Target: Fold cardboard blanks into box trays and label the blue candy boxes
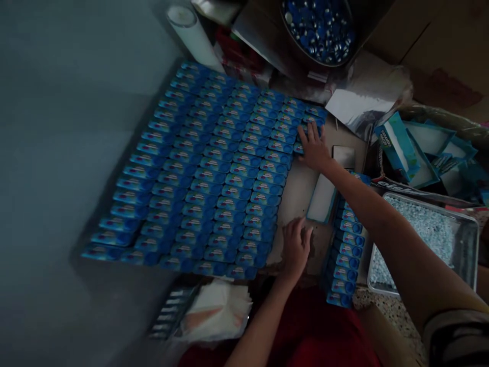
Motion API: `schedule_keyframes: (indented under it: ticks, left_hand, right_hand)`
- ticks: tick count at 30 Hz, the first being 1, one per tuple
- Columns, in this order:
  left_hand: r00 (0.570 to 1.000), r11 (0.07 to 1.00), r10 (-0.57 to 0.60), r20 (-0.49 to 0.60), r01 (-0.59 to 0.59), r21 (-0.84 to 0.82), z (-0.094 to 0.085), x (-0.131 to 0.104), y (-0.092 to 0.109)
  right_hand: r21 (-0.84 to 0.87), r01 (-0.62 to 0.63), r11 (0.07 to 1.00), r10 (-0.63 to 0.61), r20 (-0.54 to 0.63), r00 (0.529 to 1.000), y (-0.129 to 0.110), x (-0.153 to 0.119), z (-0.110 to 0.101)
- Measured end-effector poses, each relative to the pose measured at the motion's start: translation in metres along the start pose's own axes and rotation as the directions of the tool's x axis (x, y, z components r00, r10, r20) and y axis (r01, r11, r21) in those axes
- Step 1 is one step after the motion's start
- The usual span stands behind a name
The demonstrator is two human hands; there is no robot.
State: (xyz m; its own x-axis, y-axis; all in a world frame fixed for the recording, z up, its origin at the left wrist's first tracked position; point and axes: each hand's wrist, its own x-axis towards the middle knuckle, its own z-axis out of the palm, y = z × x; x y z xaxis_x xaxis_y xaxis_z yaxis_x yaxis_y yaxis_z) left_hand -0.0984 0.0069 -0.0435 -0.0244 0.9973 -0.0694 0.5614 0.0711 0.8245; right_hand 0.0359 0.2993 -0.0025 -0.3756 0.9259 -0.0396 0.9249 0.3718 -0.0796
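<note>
Rows of small blue printed packs [214, 173] cover most of the table, set close side by side. My right hand [315, 147] rests with spread fingers on the packs at the far right end of the rows. Below it, my left hand [296, 247] hovers or rests over bare table, fingers apart and slightly curled, with nothing visible in them. An open teal-edged box [322, 200] with a white inside lies between my hands and a stacked column of blue packs [347, 250]. Part of that column is hidden by my right forearm.
A metal tray [464, 239] of pale blue bits stands at the right. Behind it, a carton holds several teal boxes [401, 145]. At the back are a bowl of blue and silver round pieces [321, 30] and a white cylinder [191, 35]. Plastic-wrapped sheets [217, 311] lie near the front.
</note>
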Motion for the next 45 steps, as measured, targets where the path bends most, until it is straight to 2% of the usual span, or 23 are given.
schedule_keyframes:
  ticks: [3,6,10,12,15,17,19,22,24,27,32,35,39,42,43,45]
  left_hand:
    - [0.999,0.996,0.031,-0.012,-0.030,0.089,0.012,0.042,-0.002]
    - [1.000,0.988,-0.002,0.030,-0.003,0.156,0.027,0.067,-0.005]
    - [0.994,0.982,-0.075,0.084,0.059,0.182,0.045,0.089,-0.008]
    - [0.992,0.984,-0.070,0.104,0.051,0.170,0.048,0.096,-0.010]
    - [0.991,0.987,-0.025,0.133,0.004,0.158,0.045,0.099,-0.015]
    - [0.992,0.985,-0.030,0.120,0.009,0.171,0.039,0.098,-0.020]
    - [0.994,0.981,-0.059,0.092,0.041,0.189,0.033,0.096,-0.025]
    - [0.992,0.970,-0.090,0.094,0.066,0.234,0.028,0.096,-0.029]
    - [0.990,0.963,-0.080,0.112,0.048,0.266,0.026,0.097,-0.030]
    - [0.991,0.951,-0.062,0.119,0.023,0.307,0.026,0.096,-0.031]
    - [0.991,0.947,-0.075,0.114,0.035,0.318,0.027,0.091,-0.034]
    - [0.990,0.956,-0.095,0.108,0.060,0.287,0.031,0.094,-0.034]
    - [0.987,0.973,-0.158,0.042,0.148,0.176,0.039,0.093,-0.017]
    - [0.990,0.987,-0.124,-0.060,0.129,0.091,0.029,0.065,-0.001]
    - [0.995,0.993,-0.070,-0.068,0.076,0.092,0.020,0.047,0.004]
    - [0.996,0.988,0.087,-0.017,-0.084,0.127,-0.003,0.001,0.010]
  right_hand:
    - [-0.006,-0.023,1.000,0.023,0.009,1.000,-0.003,-0.001,0.003]
    - [-0.025,-0.033,0.999,0.034,0.009,0.999,-0.002,0.003,0.007]
    - [-0.038,-0.035,0.999,0.036,0.003,0.999,0.010,0.024,0.009]
    - [-0.023,-0.082,0.996,0.082,0.013,0.997,0.017,0.031,0.003]
    - [0.047,-0.157,0.987,0.159,-0.047,0.986,0.025,0.011,-0.017]
    - [0.113,-0.149,0.982,0.164,-0.129,0.978,0.027,-0.024,-0.033]
    - [0.186,-0.114,0.976,0.143,-0.154,0.978,0.026,-0.065,-0.044]
    - [0.308,-0.069,0.949,0.094,-0.067,0.993,0.018,-0.118,-0.039]
    - [0.318,-0.085,0.944,0.087,0.008,0.996,0.011,-0.135,-0.028]
    - [0.202,-0.119,0.972,0.106,0.074,0.992,0.000,-0.134,-0.017]
    - [0.036,-0.143,0.989,0.138,0.123,0.983,-0.014,-0.111,-0.016]
    - [-0.006,-0.068,0.998,0.068,0.109,0.992,-0.019,-0.107,-0.007]
    - [-0.028,0.010,1.000,-0.007,0.075,0.997,-0.011,-0.109,0.007]
    - [-0.035,0.008,0.999,-0.006,0.082,0.997,-0.004,-0.105,0.005]
    - [-0.035,-0.003,0.999,0.005,0.078,0.997,-0.006,-0.105,0.001]
    - [-0.009,-0.033,0.999,0.034,0.034,0.999,-0.021,-0.113,-0.009]
